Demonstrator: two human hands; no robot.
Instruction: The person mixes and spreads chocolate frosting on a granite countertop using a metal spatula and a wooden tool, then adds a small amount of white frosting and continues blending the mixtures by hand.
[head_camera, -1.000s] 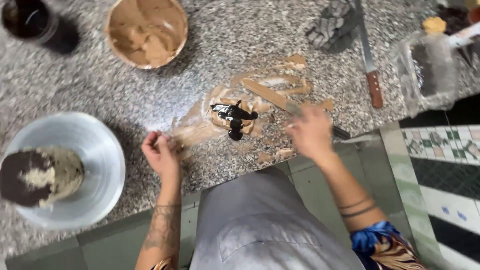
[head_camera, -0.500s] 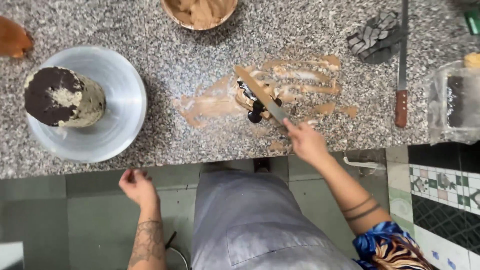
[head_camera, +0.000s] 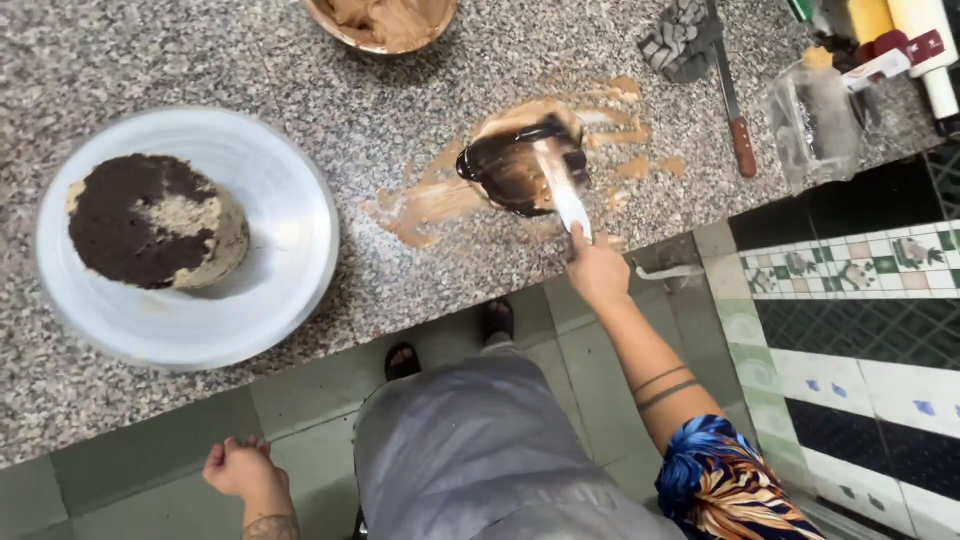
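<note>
My right hand (head_camera: 595, 270) grips a flat metal spatula (head_camera: 562, 190) at the counter's front edge. Its blade lies across a dark brown glossy patch of chocolate (head_camera: 515, 165) smeared on the speckled granite counter (head_camera: 200, 60), ringed by tan streaks of cream. My left hand (head_camera: 240, 468) hangs below the counter edge by my side, fingers curled, holding nothing. A white round plate (head_camera: 290, 270) at the left carries a small cake (head_camera: 155, 220) with a dark crumb top and pale sides.
A bowl of tan cream (head_camera: 385, 20) sits at the top edge. A wooden-handled knife (head_camera: 733, 100) and a grey cloth (head_camera: 680, 40) lie at the upper right, beside a clear plastic container (head_camera: 815, 120) and bottles. Tiled floor lies below.
The dark chocolate has been spread into a wider patch under the spatula. My left hand dropped from the counter to below its edge. The view shifted, bringing the plate closer to centre.
</note>
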